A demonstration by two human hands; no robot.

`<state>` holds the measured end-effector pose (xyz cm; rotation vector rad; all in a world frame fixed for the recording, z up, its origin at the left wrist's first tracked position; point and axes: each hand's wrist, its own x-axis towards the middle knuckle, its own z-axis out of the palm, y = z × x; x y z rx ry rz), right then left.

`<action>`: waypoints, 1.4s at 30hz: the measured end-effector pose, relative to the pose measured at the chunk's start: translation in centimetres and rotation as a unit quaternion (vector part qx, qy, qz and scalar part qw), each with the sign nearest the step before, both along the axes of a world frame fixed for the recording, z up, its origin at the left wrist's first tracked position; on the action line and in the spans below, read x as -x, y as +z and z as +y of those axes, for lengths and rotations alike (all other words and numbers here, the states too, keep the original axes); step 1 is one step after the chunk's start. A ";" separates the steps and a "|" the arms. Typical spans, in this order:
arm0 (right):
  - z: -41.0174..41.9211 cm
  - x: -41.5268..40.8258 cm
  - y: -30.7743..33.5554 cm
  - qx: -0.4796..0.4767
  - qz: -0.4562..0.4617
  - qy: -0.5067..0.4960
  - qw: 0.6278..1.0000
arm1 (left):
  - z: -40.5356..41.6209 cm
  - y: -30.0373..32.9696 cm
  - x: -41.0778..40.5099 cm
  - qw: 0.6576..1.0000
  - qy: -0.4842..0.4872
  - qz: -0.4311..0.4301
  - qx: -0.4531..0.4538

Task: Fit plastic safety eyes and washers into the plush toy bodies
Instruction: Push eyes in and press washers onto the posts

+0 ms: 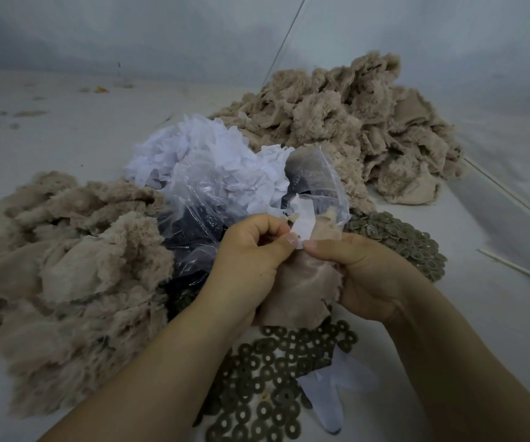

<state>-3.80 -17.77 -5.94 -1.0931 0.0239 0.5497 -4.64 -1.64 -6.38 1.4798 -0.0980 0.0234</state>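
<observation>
A beige plush toy body (298, 288), turned inside out, hangs between both hands at the centre. My left hand (251, 250) grips its left side, and my right hand (362, 269) grips the right side. Both thumbs pinch a small white fabric patch (302, 226) against the top of the body. Olive-brown washers (270, 378) lie scattered on the table below my hands, and more washers (400, 237) are heaped to the right. A clear plastic bag (193, 224) with dark contents sits just behind my left hand. No eye shows in the body.
A pile of beige plush bodies (66, 266) fills the left, and another pile (353, 132) sits at the back right. White fabric scraps (212, 154) are heaped behind the bag. A loose white scrap (337, 387) lies on the washers. Thin sticks (518, 269) lie at right.
</observation>
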 end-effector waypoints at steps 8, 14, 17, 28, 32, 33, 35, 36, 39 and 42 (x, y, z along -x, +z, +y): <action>-0.2 -0.2 0.2 0.021 0.031 -0.056 0.998 | 1.0 0.5 -0.5 0.977 -0.004 -0.081 -0.197; 0.4 -0.1 -0.2 0.081 -0.015 -0.083 0.993 | 1.1 0.2 -0.5 0.967 0.021 -0.106 -0.229; 0.7 0.1 -0.1 0.108 -0.050 -0.092 0.989 | 1.0 0.1 -0.6 0.968 0.029 -0.100 -0.230; 1.2 0.5 -0.2 0.063 -0.066 -0.115 0.989 | 0.6 -0.6 -0.7 0.983 0.056 -0.070 -0.159; 1.1 0.5 -0.2 0.049 -0.062 -0.105 0.991 | 0.5 -0.8 -0.4 0.994 0.051 -0.040 -0.084; 1.1 0.5 -0.3 0.045 -0.063 -0.102 0.992 | 0.5 -0.9 -0.4 0.996 0.049 -0.035 -0.071; 0.9 0.4 -0.2 0.039 -0.065 -0.096 0.993 | 0.4 -0.9 -0.4 0.998 0.042 -0.017 -0.039; 0.9 0.4 -0.2 0.041 -0.067 -0.091 0.993 | 0.4 -0.9 -0.4 0.999 0.037 -0.006 -0.021; 0.6 0.2 -0.3 0.044 -0.074 -0.081 0.993 | 0.4 -0.9 -0.4 0.999 0.009 0.025 0.023; 0.6 0.2 -0.4 0.030 -0.078 -0.071 0.994 | 0.4 -0.9 -0.3 0.999 0.000 0.025 0.036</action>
